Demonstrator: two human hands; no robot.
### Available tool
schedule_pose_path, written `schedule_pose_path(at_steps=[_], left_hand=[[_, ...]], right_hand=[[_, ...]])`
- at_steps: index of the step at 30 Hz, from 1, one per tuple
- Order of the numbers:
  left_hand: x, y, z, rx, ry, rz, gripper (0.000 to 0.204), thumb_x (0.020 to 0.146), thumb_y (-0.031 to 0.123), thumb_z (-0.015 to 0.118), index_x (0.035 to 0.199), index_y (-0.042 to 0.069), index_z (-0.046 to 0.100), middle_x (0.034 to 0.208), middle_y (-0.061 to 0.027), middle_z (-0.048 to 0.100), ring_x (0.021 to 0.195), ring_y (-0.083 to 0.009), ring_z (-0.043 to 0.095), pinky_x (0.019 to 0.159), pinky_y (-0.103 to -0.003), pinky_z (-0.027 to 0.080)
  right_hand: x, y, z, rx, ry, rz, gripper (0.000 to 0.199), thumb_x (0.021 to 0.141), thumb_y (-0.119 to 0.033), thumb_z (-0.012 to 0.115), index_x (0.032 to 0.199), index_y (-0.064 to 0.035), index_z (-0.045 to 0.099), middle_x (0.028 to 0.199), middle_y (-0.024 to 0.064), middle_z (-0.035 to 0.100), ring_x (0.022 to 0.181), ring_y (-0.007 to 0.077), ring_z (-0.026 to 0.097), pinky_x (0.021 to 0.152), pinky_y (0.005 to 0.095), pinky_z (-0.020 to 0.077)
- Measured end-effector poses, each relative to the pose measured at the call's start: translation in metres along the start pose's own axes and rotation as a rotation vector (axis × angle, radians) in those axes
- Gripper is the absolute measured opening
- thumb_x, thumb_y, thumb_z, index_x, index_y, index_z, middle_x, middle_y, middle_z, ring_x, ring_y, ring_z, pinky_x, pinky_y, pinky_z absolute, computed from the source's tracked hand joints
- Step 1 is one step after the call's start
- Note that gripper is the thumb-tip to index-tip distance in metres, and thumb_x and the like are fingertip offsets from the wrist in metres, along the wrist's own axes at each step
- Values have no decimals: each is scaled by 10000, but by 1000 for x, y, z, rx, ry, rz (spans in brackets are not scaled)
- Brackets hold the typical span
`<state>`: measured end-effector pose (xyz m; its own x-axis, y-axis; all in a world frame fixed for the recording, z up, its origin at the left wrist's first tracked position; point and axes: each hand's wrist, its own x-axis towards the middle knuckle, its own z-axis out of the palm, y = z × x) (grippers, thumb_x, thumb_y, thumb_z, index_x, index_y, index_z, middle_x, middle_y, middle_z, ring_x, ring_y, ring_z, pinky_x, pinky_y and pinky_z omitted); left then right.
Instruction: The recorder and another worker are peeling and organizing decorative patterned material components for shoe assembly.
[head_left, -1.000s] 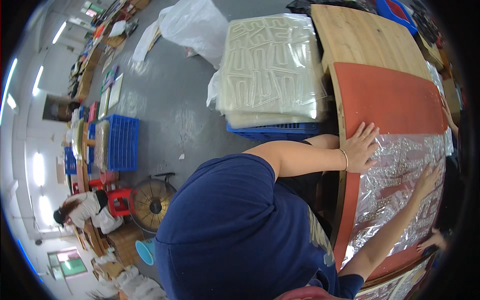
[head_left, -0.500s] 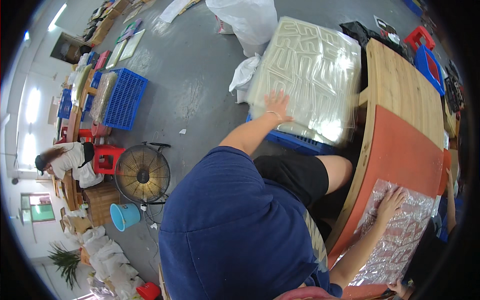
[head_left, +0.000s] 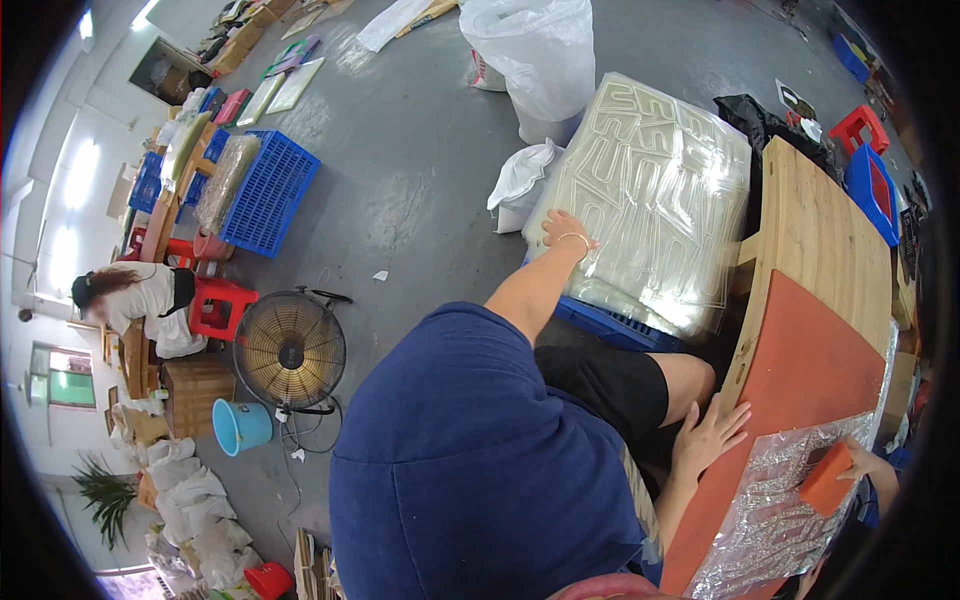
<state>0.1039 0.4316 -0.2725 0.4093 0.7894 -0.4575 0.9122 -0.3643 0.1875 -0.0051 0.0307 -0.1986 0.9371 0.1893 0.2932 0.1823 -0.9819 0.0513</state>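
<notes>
My left hand rests at the near left edge of a stack of clear moulded plastic sheets, fingers bent and thumb apart; no grip shows. The sheets lie on a blue crate. My right hand is open, fingers spread over the near edge of the wooden table, on the orange-red mat. Right of it lies a shiny clear sheet with raised shapes. Another person's hand presses an orange block on that sheet.
A floor fan and light-blue bucket stand left. Beyond them a person sits on a red stool. A blue crate is farther back. White sacks stand behind the stack, and a black bag lies beside it.
My left hand has slid toward the stack's left edge, its fingers drawn in. My right hand has left the clear sheet for the table edge. The other person's orange block now presses on that sheet.
</notes>
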Motion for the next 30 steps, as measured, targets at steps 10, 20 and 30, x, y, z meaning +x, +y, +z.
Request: schedule_pose_path(at_steps=[10,20,30], left_hand=[[10,-22,-11,-48,65,-133,914,599,541,798,1251,24,420,1226,-121,448,1182,-264,444,929,-403,435],[45,-42,34,-148,129,88,659,702,353,770,1171,-11,482,1212,-209,500,1101,-329,548,918,-380,475],[46,-51,-16,-169,-236,203,317,745,183,709,969,-35,651,1012,-202,655,917,-322,654,738,-423,538]], right_hand=[[2,-18,-9,-103,28,-15,362,859,-232,550,1175,-57,572,1462,248,235,1357,373,241,1082,501,215],[-6,-12,-11,-90,24,-27,349,842,-214,567,1153,-55,580,1452,249,251,1358,381,231,1091,502,203],[75,-103,-207,1556,-293,-431,667,864,-325,597,1355,57,358,1415,213,367,1315,287,360,1088,373,253]])
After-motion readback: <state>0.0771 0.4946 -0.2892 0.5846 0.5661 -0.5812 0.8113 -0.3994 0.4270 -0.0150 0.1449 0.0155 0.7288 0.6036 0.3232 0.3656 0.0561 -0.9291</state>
